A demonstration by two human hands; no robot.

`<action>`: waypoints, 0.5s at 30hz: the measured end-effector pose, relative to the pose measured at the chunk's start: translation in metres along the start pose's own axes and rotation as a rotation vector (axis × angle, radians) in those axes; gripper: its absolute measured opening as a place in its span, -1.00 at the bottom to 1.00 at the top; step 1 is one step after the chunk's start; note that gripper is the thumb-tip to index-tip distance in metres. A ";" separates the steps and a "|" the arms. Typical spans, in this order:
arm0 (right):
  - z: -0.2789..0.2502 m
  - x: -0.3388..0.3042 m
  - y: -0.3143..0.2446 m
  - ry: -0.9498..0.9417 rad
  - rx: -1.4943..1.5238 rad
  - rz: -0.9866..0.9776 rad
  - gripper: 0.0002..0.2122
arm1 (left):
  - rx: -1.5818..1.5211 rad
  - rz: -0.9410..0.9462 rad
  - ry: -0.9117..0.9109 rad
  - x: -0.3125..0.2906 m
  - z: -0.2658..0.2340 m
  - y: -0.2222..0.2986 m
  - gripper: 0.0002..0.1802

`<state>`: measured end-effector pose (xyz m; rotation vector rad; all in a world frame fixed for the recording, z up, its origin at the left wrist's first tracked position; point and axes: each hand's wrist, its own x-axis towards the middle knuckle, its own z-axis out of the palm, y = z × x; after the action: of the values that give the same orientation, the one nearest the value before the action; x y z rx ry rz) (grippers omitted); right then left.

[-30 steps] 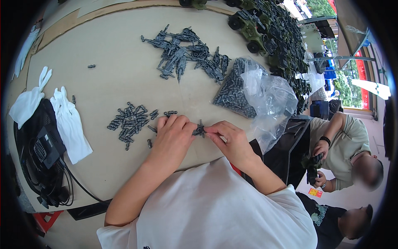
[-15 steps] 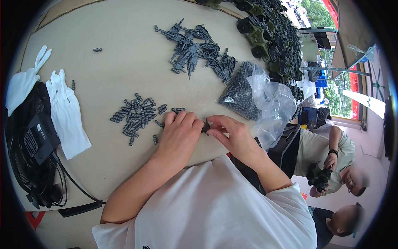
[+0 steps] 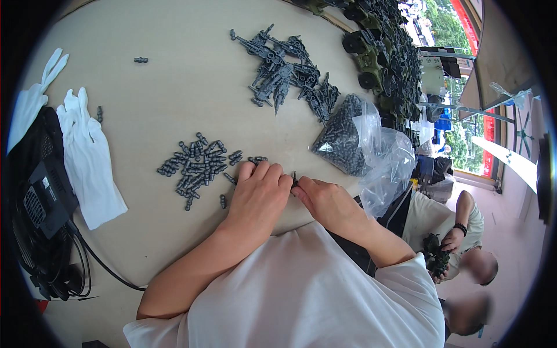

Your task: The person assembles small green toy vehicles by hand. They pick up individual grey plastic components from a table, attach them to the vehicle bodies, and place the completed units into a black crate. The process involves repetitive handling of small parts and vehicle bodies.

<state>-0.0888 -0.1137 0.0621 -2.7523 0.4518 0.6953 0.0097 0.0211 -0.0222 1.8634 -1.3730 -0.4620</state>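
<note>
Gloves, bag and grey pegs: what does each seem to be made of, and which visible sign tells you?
Gloves: matt white, probably cloth, judging by the soft look.
Bag: seemingly clear, glossy plastic film; it creases, catches light and shows its contents.
Pegs: likely moulded plastic, dark grey with slight sheen, alike in shape; metal cannot be ruled out.

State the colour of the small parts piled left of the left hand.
The small parts are dark grey, showing best in the head view.
</note>
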 end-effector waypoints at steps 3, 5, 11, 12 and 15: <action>0.003 0.001 0.000 -0.003 0.033 0.011 -0.82 | -0.029 -0.007 -0.026 0.001 -0.003 0.000 -0.78; 0.002 0.001 0.003 -0.021 0.036 -0.004 -0.83 | -0.031 -0.012 -0.032 0.001 -0.004 0.001 -0.79; 0.005 0.002 0.001 -0.045 0.082 0.048 -0.86 | -0.063 -0.030 -0.064 0.002 -0.006 0.002 -0.78; 0.006 0.003 0.001 -0.060 0.078 0.050 -0.86 | -0.064 -0.036 -0.070 0.002 -0.005 0.002 -0.78; 0.007 0.005 0.001 -0.094 0.056 0.053 -0.88 | -0.098 -0.045 -0.079 0.003 -0.006 0.001 -0.79</action>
<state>-0.0877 -0.1140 0.0537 -2.6508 0.5174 0.8084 0.0143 0.0210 -0.0169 1.8158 -1.3377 -0.6212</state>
